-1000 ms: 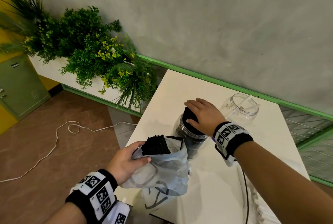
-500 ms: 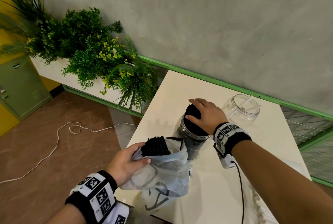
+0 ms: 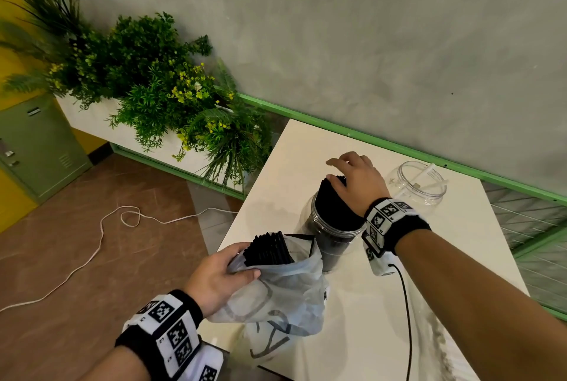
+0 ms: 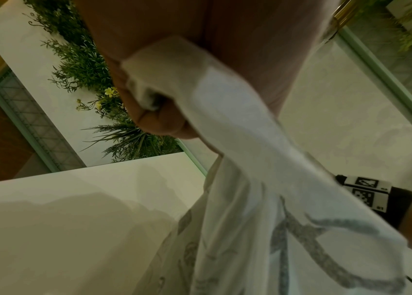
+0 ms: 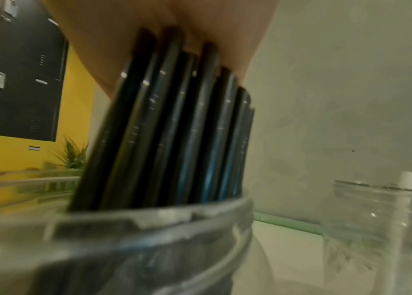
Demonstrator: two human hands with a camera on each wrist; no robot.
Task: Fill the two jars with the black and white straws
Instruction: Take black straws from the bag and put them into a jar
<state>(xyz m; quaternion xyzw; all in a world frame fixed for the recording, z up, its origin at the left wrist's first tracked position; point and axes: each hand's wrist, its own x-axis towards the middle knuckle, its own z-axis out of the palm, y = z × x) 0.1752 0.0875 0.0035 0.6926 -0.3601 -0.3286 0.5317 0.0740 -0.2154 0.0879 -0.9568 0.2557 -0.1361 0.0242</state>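
Note:
A clear jar on the white table is packed with black straws that lean left and stick out above its rim. My right hand rests its palm on their tops, fingers loose and reaching past them. In the right wrist view the black straws rise from the jar rim to my palm. My left hand grips the mouth of a thin plastic bag that holds more black straws. A second clear jar holds a white straw.
The table's left edge runs close by my left hand. A planter with green plants stands on the floor to the left, near a white cable. A grey wall with a green rail runs behind the table. A black wire hangs from my right wrist.
My right hand's fingers have lifted off the straw tops and reach further forward, with the palm still on the straws. The left hand keeps its hold on the bag.

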